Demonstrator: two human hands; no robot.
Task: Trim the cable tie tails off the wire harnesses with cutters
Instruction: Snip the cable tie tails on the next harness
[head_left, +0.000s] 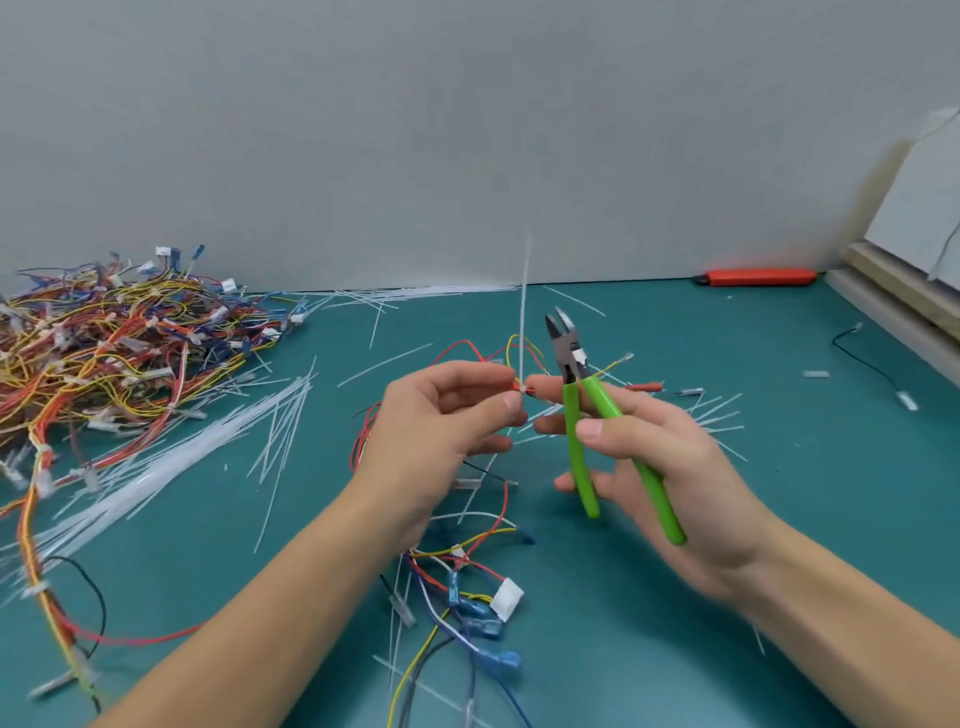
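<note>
Left hand (441, 410): fingers pinch the wire harness (467, 587) at its cable tie, above the counter (675, 649).
Cable tie tail (524, 306): stands upright from the pinch.
Right hand (670, 467): fingers curled around green-handled cutters (587, 395), jaws open, just right of the tail.
Far left: pile of harnesses (114, 332).

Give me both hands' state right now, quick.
Left hand: pinching the wire harness at its cable tie, tail sticking up.
Right hand: holding the green cutters, blades apart, not yet on the tail.
</note>
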